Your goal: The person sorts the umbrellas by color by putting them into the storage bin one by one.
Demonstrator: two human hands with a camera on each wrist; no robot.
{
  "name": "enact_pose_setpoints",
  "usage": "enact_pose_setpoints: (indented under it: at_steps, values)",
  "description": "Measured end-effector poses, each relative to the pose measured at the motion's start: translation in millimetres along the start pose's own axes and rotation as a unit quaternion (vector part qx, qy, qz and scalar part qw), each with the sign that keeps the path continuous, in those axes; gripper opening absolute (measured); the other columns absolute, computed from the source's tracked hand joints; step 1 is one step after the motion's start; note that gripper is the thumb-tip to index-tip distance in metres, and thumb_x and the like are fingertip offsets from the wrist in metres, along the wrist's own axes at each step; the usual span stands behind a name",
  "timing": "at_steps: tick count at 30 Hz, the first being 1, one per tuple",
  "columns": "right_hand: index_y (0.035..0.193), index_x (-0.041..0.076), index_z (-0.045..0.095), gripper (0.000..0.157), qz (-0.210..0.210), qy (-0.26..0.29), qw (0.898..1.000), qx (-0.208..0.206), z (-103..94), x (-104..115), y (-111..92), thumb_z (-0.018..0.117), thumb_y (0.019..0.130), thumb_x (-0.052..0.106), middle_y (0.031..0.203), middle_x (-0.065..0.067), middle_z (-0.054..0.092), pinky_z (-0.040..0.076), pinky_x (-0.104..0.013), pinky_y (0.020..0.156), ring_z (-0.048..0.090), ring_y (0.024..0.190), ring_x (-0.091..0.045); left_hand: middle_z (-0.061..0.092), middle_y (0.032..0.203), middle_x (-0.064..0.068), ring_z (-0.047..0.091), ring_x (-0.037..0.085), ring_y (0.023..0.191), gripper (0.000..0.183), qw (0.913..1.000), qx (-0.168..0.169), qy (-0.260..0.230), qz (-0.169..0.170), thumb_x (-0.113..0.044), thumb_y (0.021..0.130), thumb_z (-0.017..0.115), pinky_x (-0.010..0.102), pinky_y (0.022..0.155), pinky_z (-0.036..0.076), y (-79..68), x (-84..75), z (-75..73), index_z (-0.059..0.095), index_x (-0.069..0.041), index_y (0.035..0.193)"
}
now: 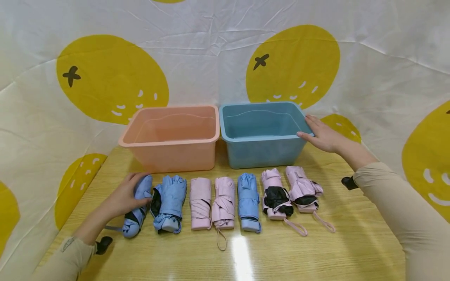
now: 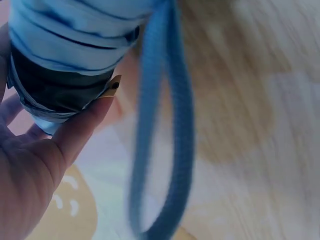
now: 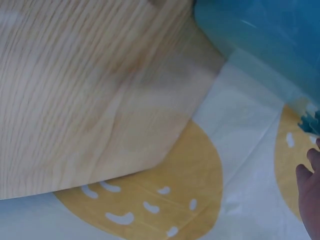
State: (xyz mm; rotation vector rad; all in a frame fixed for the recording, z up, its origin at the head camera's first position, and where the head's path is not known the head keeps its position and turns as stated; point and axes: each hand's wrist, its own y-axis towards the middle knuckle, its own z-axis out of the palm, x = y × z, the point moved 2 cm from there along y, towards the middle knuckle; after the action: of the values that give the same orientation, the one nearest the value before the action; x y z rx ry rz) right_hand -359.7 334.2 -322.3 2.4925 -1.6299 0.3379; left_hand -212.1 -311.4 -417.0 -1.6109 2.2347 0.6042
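Observation:
At the left end of a row of folded umbrellas, my left hand grips a blue umbrella. The left wrist view shows the thumb and fingers around this blue umbrella, its dark underside exposed and its strap hanging loose. A second blue umbrella lies just right of that hand. My right hand rests on the right rim of the blue bin, fingers extended. In the right wrist view only part of the right hand shows, at the right edge.
Left of the blue bin stands a pink bin; nothing shows inside either. Along the wooden table lie several pink umbrellas and another blue umbrella. A white cloth with yellow fruit shapes hangs behind.

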Motion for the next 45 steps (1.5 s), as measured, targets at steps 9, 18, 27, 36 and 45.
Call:
enact_pose_setpoints:
  at_steps: [9, 18, 27, 36, 45]
  values:
    - [0.164, -0.005, 0.002, 0.089, -0.001, 0.005, 1.000, 0.000, 0.7, 1.5, -0.9, 0.042, 0.110, 0.052, 0.171, -0.028, -0.003, 0.007, -0.068, 0.122, -0.001, 0.157, -0.049, 0.041, 0.141, 0.030, 0.053, 0.042, 0.107, 0.084, 0.9942, -0.084, -0.030, 0.059, -0.007, 0.081, 0.089, 0.054, 0.081, 0.056, -2.6, -26.8, -26.4, 0.045, -0.002, 0.152]
    - [0.164, -0.006, 0.005, 0.090, -0.004, 0.014, 1.000, -0.011, -0.7, 2.6, -4.3, 0.042, 0.109, 0.055, 0.171, -0.029, -0.002, 0.007, -0.070, 0.121, -0.001, 0.156, -0.050, 0.041, 0.141, 0.018, 0.056, 0.004, 0.098, 0.090, 0.9722, -0.157, -0.152, 0.084, 0.010, 0.082, 0.082, 0.016, 0.064, 0.056, 18.3, -71.3, -66.7, 0.036, -0.006, 0.157]
    - [0.164, -0.004, 0.002, 0.088, 0.002, 0.008, 1.000, -0.004, -4.7, 1.2, -6.4, 0.041, 0.110, 0.052, 0.172, -0.025, -0.006, 0.007, -0.067, 0.122, -0.003, 0.157, -0.048, 0.042, 0.134, -0.001, 0.057, 0.017, 0.103, 0.073, 0.9390, -0.237, -0.247, 0.034, -0.008, 0.092, 0.078, 0.016, 0.069, 0.055, 83.4, -108.4, -104.5, 0.033, -0.014, 0.149]
    - [0.165, -0.003, 0.002, 0.089, 0.009, 0.004, 1.000, -0.002, -1.5, 1.2, -8.6, 0.042, 0.109, 0.054, 0.172, -0.026, -0.004, 0.007, -0.067, 0.122, -0.001, 0.157, -0.047, 0.024, 0.156, 0.011, 0.044, 0.026, 0.126, 0.081, 0.9330, -0.202, -0.291, -0.060, -0.027, 0.096, 0.075, 0.034, 0.098, 0.051, 164.6, -120.5, -118.7, 0.020, -0.017, 0.153]
    - [0.165, -0.002, 0.002, 0.089, 0.007, 0.006, 1.000, -0.004, -0.7, 3.3, -14.9, 0.042, 0.109, 0.056, 0.172, -0.023, -0.004, 0.007, -0.066, 0.123, -0.002, 0.158, -0.045, 0.010, 0.158, 0.018, 0.031, 0.035, 0.140, 0.085, 0.9531, -0.144, -0.245, -0.104, -0.032, 0.098, 0.072, 0.040, 0.112, 0.041, 214.3, -105.0, -85.4, 0.014, -0.005, 0.153]
